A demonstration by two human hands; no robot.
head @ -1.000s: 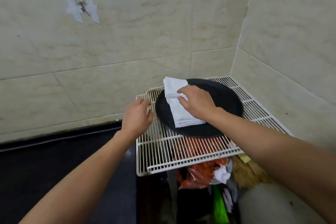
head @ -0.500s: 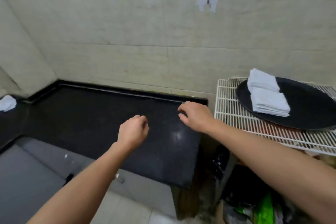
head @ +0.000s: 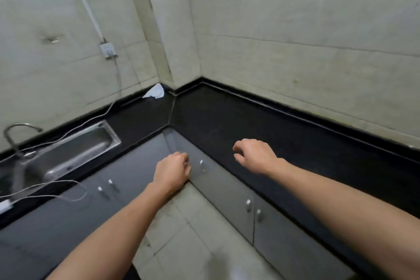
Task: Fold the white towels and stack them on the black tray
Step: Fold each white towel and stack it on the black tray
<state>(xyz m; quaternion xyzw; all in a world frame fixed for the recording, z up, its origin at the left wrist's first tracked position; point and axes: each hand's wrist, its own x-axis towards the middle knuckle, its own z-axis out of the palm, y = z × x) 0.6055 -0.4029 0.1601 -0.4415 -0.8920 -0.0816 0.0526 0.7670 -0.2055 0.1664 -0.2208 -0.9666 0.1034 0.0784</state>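
White towel [head: 155,94] lies crumpled in the counter [head: 250,125] corner; left hand [head: 173,171] fisted, right hand [head: 256,154] loosely open, both empty.

Both bare hands, left hand [head: 172,171] and right hand [head: 255,155], hung empty above a black L-shaped countertop [head: 238,120]; a crumpled white towel [head: 155,92] lay in its corner.

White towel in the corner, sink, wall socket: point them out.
white towel [head: 155,94], head view, middle of the crumpled cloth
sink [head: 75,151], head view, steel basin floor
wall socket [head: 108,50], head view, face plate
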